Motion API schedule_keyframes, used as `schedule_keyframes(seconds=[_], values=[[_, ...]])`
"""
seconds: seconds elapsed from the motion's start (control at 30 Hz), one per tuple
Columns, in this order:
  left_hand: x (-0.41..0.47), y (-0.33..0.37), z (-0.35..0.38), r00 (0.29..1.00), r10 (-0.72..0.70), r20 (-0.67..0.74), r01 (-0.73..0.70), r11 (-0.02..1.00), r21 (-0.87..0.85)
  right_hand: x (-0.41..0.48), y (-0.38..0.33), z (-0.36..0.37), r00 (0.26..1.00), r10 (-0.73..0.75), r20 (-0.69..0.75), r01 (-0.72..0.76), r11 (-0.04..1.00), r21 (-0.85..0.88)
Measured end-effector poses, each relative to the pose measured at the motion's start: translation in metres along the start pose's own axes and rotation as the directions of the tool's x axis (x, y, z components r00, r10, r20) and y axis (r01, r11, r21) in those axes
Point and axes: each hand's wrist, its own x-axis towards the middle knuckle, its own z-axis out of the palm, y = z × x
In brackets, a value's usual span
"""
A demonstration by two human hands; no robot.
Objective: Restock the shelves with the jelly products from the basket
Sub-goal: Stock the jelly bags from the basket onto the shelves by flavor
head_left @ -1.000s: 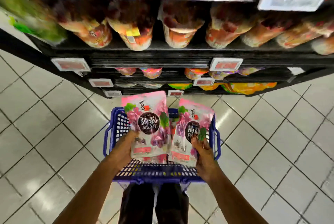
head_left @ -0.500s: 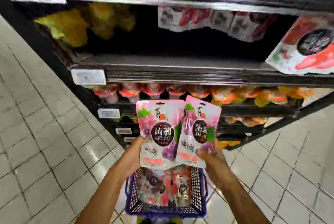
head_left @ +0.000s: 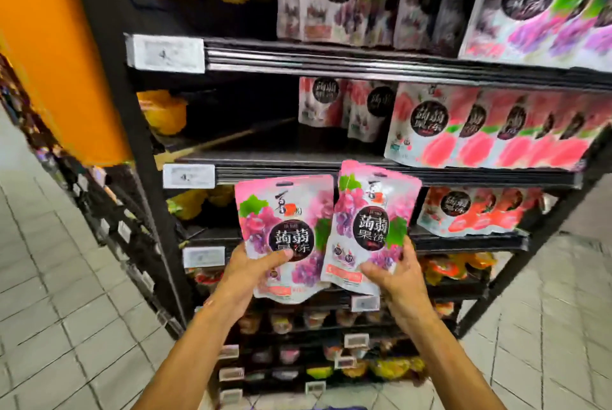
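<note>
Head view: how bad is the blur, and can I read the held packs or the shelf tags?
Head view: the left pack and right pack are fairly sharp, their large print legible; in the same head view the top-shelf packs are smeared by motion blur, the price tag is unreadable, and the wide-angle lens makes the shelf upright lean.

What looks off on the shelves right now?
On the middle shelf, a pale strip lies diagonally across the bare gap between the yellow cups and the pink pouches, not square to the shelf edge. Otherwise nothing stands out.
</note>
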Motion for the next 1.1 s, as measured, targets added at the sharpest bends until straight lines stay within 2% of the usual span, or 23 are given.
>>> schedule_keyframes(seconds=[0.1, 0.33, 0.47, 0.6, 0.73, 0.83, 0.97, 1.1], values=[[0.002, 0.031, 0.009, 0.997, 0.074, 0.006, -0.074, 0.997, -0.033, 0.009, -0.021, 0.001, 0.999, -0.037, -0.009, 0.037, 0.999, 0.006], [0.005, 0.072, 0.040, 0.989, 0.146, 0.039, -0.146, 0.989, 0.006, 0.022, -0.064, -0.006, 0.993, -0.107, -0.054, 0.104, 0.993, -0.050], [0.010, 0.090, 0.064, 0.969, 0.231, 0.093, -0.241, 0.964, 0.117, 0.034, -0.098, -0.010, 0.977, -0.207, -0.054, 0.203, 0.976, -0.074], [0.022, 0.116, 0.083, 0.943, 0.326, 0.069, -0.333, 0.930, 0.155, 0.056, -0.153, -0.017, 0.940, -0.329, -0.087, 0.315, 0.938, -0.143], [0.031, 0.146, 0.097, 0.916, 0.396, 0.060, -0.399, 0.889, 0.224, 0.080, -0.208, -0.021, 0.881, -0.469, -0.059, 0.426, 0.842, -0.331], [0.032, 0.160, 0.110, 0.903, 0.425, 0.062, -0.426, 0.872, 0.239, 0.102, -0.238, -0.022, 0.836, -0.541, -0.096, 0.466, 0.790, -0.398], [0.034, 0.173, 0.124, 0.897, 0.432, 0.090, -0.440, 0.862, 0.253, 0.130, -0.266, -0.023, 0.831, -0.538, -0.143, 0.446, 0.797, -0.406], [0.038, 0.177, 0.133, 0.903, 0.421, 0.088, -0.429, 0.867, 0.254, 0.164, -0.285, -0.024, 0.889, -0.426, -0.167, 0.344, 0.862, -0.371]])
